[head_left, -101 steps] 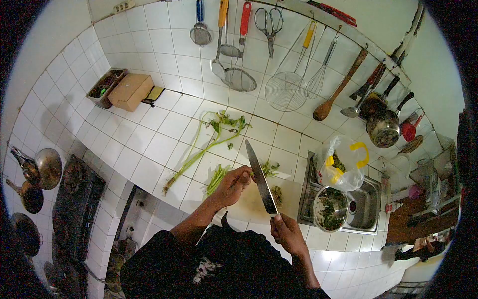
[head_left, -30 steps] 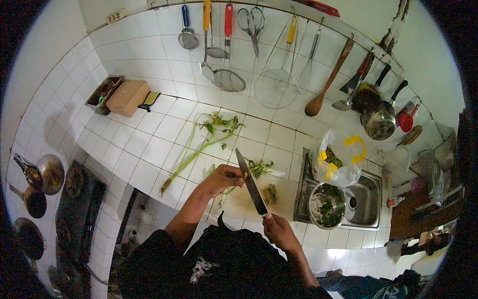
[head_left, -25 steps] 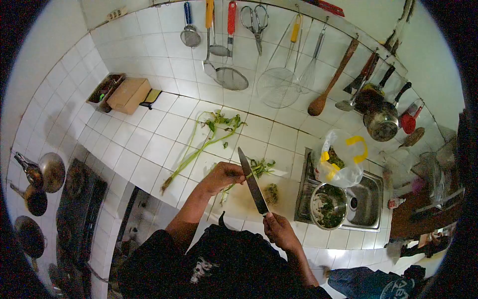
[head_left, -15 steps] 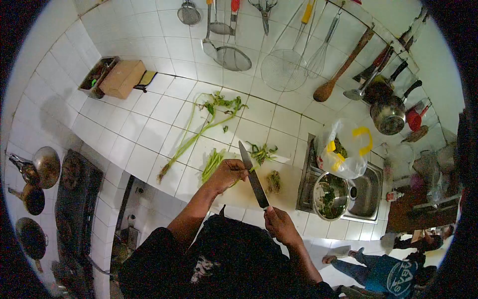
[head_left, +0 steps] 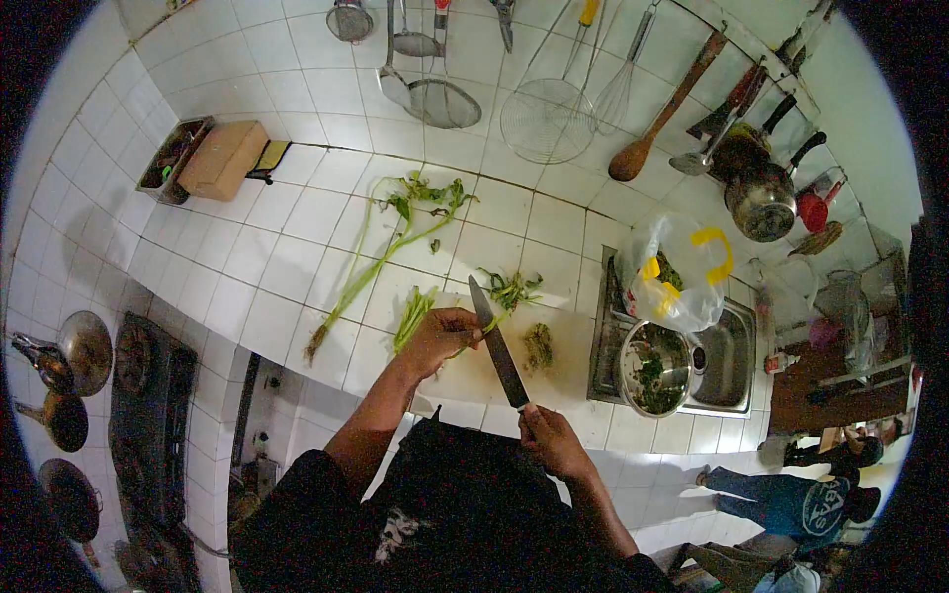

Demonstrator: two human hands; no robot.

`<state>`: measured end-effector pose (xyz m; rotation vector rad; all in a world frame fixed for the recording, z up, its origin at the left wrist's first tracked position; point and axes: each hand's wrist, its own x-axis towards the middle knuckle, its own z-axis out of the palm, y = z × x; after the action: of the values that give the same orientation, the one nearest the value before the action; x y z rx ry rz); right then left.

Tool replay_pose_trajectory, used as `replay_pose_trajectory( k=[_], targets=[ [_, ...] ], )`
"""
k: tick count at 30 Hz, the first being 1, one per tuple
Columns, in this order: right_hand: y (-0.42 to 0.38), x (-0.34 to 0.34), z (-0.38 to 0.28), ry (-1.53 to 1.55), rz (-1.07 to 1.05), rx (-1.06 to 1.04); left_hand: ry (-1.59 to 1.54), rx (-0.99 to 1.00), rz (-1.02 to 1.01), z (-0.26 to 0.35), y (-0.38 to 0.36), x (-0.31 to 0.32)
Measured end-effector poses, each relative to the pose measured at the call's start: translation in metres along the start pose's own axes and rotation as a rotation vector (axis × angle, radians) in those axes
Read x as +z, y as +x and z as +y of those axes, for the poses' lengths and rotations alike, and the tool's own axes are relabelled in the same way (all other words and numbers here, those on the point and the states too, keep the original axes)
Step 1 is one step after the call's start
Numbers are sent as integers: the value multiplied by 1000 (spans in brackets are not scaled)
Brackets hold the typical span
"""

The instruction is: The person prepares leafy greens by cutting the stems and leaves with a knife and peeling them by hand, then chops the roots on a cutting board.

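One knife (head_left: 502, 348) is gripped by the right hand (head_left: 554, 440), a stem (head_left: 498, 319) by the left hand (head_left: 445, 338); the sink (head_left: 732, 361) is partly covered by a bowl (head_left: 678, 378).

We count one knife (head_left: 499, 346), one cutting board (head_left: 474, 383), one rooted bunch of greens (head_left: 371, 269), one cluster of cut stalks (head_left: 413, 318), one heap of leaves (head_left: 511, 290) and one chopped pile (head_left: 538, 346) at a single tiled surface (head_left: 267, 262). We also tally one sink basin (head_left: 727, 346), one metal bowl (head_left: 680, 366), one plastic bag (head_left: 695, 267), one cardboard box (head_left: 225, 158) and one black stove (head_left: 148, 415). Among the hanging utensils we find one whisk (head_left: 621, 94), one wooden spoon (head_left: 657, 114), one wire skimmer (head_left: 549, 119) and two black-handled pans (head_left: 759, 208), while we see at least two other people (head_left: 820, 506).
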<state>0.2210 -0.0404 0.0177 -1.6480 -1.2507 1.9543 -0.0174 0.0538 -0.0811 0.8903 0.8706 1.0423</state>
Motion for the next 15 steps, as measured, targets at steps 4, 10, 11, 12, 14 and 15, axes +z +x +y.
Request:
replay_pose_trajectory(
  k=[4, 10, 11, 12, 14, 15],
  targets=[
    [9, -11, 16, 62, -14, -17, 249, -114, 59, 16, 0, 14],
    [10, -29, 12, 12, -62, -4, -159, 121, 52, 0, 21, 11],
    [10, -32, 16, 30, -72, -19, -155, 117, 47, 2, 23, 13],
    [8, -34, 18, 46, -82, -34, -126, 97, 24, 4, 26, 14],
    [5, -39, 13, 21, -69, -33, -95, 83, 4, 5, 29, 19],
    [5, -41, 10, -3, -57, -32, -65, 41, -20, 5, 30, 21]
  ],
)
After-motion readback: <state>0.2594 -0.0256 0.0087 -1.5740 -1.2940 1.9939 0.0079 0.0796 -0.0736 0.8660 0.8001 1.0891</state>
